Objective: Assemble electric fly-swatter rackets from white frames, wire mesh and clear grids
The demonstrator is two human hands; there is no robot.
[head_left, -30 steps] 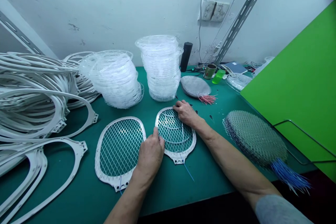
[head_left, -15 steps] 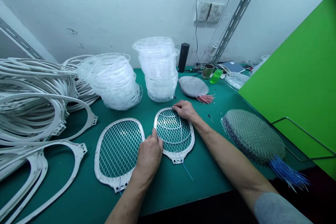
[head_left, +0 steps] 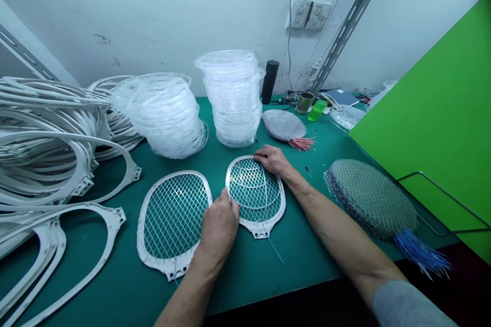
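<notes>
Steadying a white plastic racket frame (head_left: 283,203) strung with wire mesh (head_left: 253,189) on a green work mat (head_left: 303,278), both hands on it. Left hand (head_left: 218,230) at its lower left rim, fingers (head_left: 231,207) together against the edge, clamped or only pressing impossible to tell. Right hand (head_left: 272,159) draped over its top rim, not closed around it. Light, even pressure from both sides probably best for keeping the mesh from shifting. Blue wire (head_left: 275,250) trailing just below the frame; a matching meshed frame (head_left: 138,235) just left of it. Beyond it, stacked clear plastic rings (head_left: 233,97) and a grey mesh pad with pink wire ends (head_left: 282,125). Farther right, a mesh bundle with blue wire ends (head_left: 368,199); farther left, a heap of bare white frames (head_left: 49,163).
</notes>
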